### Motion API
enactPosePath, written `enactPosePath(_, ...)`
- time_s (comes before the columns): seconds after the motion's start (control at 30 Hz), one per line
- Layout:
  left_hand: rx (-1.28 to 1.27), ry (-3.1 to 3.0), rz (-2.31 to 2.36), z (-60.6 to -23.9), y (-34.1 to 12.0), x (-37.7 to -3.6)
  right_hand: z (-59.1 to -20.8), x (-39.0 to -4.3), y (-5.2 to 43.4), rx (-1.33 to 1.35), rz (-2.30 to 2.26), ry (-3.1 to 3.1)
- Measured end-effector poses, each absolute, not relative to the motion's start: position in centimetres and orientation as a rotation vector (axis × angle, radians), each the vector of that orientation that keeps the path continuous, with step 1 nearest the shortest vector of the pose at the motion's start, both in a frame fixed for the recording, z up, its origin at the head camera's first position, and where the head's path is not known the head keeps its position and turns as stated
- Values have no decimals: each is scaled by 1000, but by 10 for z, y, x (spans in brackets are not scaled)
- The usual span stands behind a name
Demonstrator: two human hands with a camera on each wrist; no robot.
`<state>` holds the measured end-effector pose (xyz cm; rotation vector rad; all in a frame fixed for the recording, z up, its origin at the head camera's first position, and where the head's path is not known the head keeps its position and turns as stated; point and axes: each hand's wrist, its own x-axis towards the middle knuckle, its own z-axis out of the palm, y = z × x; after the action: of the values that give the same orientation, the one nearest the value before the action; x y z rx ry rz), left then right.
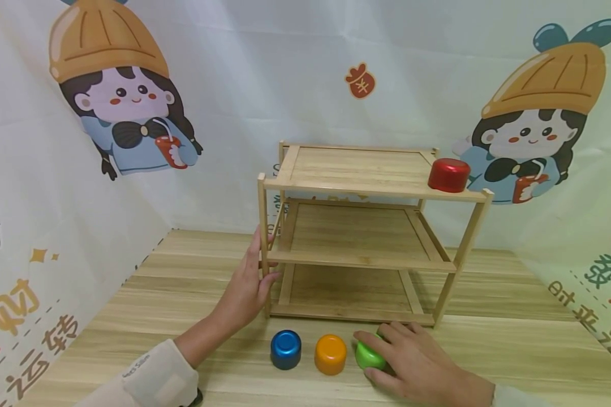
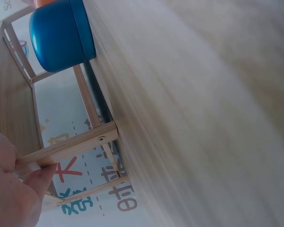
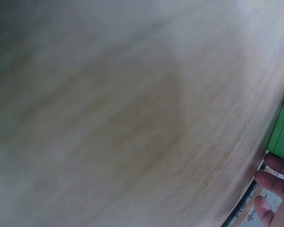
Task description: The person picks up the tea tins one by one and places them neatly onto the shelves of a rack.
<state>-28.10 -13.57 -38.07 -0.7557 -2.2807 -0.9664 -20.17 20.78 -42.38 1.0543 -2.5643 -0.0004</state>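
My left hand (image 1: 248, 285) grips the front left post of a three-tier wooden rack (image 1: 361, 263), thumb in front and fingers behind; the left wrist view shows the thumb against this post (image 2: 68, 147). With my right hand (image 1: 412, 359) I hold a small green tin (image 1: 369, 356) on the table, thumb and fingers around its sides. To its left stand an orange tin (image 1: 330, 354) and a blue tin (image 1: 286, 349), in a row before the rack. A red tin (image 1: 449, 175) sits on the top tier's right front corner. Most of the green tin (image 3: 280, 130) is hidden in the right wrist view.
The wood-grain table (image 1: 519, 316) carries the rack and the row of tins. Behind it hangs a pale printed cloth (image 1: 265, 68) with cartoon figures, which also runs along both sides. The rack's middle tier (image 1: 356, 232) and bottom tier (image 1: 346, 288) have raised edges.
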Motion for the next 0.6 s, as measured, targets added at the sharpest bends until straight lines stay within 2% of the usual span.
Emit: enactPosePath(0.6, -771, -2257, -953, -382, -136, -281, -417, -194, 209, 1008, 67, -2604)
